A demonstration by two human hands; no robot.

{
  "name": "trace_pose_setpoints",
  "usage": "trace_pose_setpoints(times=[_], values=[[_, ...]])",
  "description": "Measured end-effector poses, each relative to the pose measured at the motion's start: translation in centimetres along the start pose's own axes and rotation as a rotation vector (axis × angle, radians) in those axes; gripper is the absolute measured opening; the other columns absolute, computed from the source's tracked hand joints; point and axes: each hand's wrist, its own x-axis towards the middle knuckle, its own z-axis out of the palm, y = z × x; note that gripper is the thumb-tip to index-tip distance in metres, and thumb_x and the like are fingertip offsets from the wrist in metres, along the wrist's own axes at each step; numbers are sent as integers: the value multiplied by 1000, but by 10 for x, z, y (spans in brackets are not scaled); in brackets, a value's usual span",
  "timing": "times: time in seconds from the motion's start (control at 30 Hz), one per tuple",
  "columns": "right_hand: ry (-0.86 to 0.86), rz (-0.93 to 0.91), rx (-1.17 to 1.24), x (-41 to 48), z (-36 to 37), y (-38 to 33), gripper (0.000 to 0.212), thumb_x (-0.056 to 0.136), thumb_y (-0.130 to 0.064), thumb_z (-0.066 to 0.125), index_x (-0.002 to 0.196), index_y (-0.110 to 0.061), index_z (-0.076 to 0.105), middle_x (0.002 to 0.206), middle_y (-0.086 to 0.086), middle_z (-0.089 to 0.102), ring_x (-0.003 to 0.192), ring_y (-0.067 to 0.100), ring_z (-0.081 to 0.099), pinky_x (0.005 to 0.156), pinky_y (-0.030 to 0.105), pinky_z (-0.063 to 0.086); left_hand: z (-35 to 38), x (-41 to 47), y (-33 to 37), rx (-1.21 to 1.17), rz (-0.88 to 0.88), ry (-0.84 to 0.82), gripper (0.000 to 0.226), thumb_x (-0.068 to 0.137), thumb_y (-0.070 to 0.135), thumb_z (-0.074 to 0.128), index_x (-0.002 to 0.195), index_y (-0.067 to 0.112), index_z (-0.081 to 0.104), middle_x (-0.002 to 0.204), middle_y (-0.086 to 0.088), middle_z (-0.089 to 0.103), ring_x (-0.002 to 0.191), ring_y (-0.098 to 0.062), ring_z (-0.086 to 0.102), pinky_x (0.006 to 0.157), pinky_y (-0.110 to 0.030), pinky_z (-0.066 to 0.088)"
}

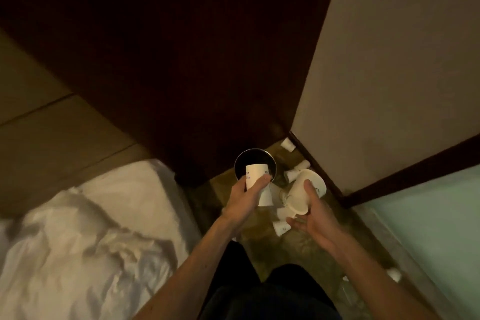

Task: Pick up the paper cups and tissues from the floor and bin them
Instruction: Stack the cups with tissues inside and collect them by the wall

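**mopguy:** Over the bin (pixel 255 149), the left hand (pixel 244 200) has its fingers wrapped round a paper cup (pixel 255 173), not let go yet. How far along is this?

**tidy_tom:** Early, I reckon. The right hand (pixel 315 215) clamps a bigger cup (pixel 307 191) just right of the bin, thumb on its side. Several loose cups (pixel 288 144) lie on the floor (pixel 298 249) right of the bin, plus another cup (pixel 281 228) nearer the legs. Tissues? Too dim to tell.
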Motion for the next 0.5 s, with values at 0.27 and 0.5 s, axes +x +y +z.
trace_pose_setpoints(times=[0.27,0.5], values=[[194,152,223,145,78,-1,98,61,-67,76,141,-24,37,126,11,56,101,35,64,65,45,61,-67,197,-2,218,-345,-12,113,48,83,78,140,23,48,127,-8,61,109,-27,66,90,-48,58],[218,139,177,302,80,34,51,89,-36,70,128,-20,43,127,8,56,100,23,61,80,43,60,-49,349,-67,376,-404,-116,72,81,72,55,136,26,51,118,-2,63,107,-23,62,97,-51,53]])
